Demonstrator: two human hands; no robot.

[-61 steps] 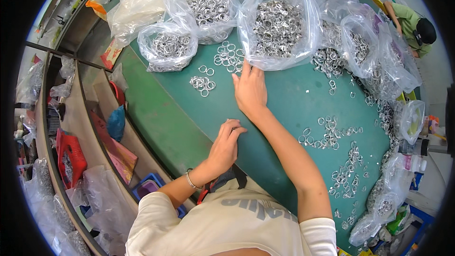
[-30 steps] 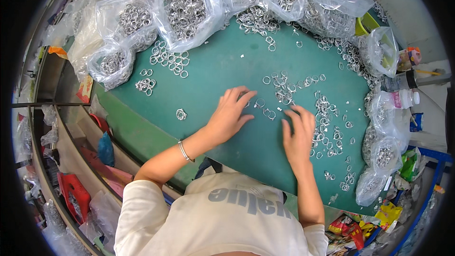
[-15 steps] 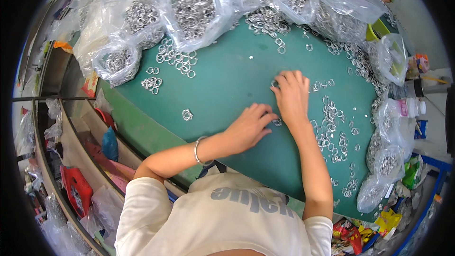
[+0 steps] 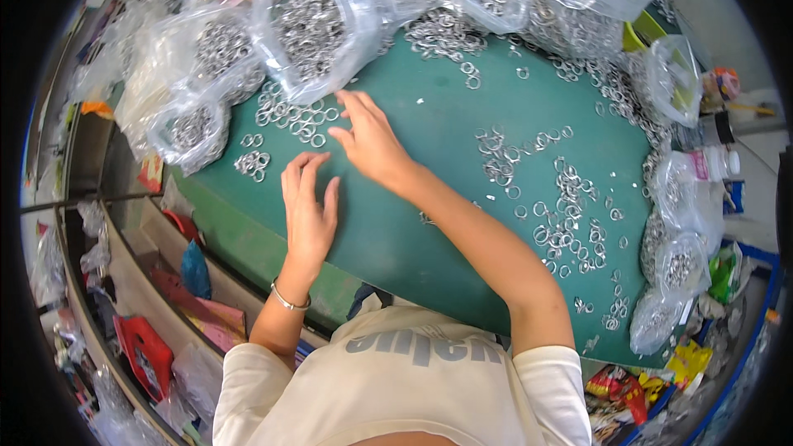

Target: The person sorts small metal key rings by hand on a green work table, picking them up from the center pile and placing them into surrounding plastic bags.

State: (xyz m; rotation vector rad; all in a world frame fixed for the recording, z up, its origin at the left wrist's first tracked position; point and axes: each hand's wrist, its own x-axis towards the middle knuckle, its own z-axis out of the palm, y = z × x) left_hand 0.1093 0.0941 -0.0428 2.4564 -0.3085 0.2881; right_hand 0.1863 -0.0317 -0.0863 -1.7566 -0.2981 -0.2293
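Observation:
My left hand [image 4: 307, 213], with a bangle at the wrist, is low over the green tabletop [image 4: 396, 165]. Its thumb stands apart from the half-bent fingers, and nothing shows between them; the palm side is hidden. To its upper right, my right hand [image 4: 373, 142] reaches across with thumb and forefinger apart and no visible object in them. Its fingertips are nearest to a loose spread of silver metal rings [image 4: 291, 111] below a large clear bag of rings [image 4: 310, 29]. Left of my left hand lies a small heap of rings [image 4: 252, 165].
More loose rings [image 4: 570, 215] are scattered on the right side. Ring-filled plastic bags [image 4: 194, 128] line the far and right edges. A capped bottle [image 4: 717, 165] stands at the right. Shelves with a red container [image 4: 144, 355] are at the left.
Both hands have moved left across the table, the right one to the spread of rings near the large bag. A ring cluster now lies where the right hand was. The view has shifted slightly.

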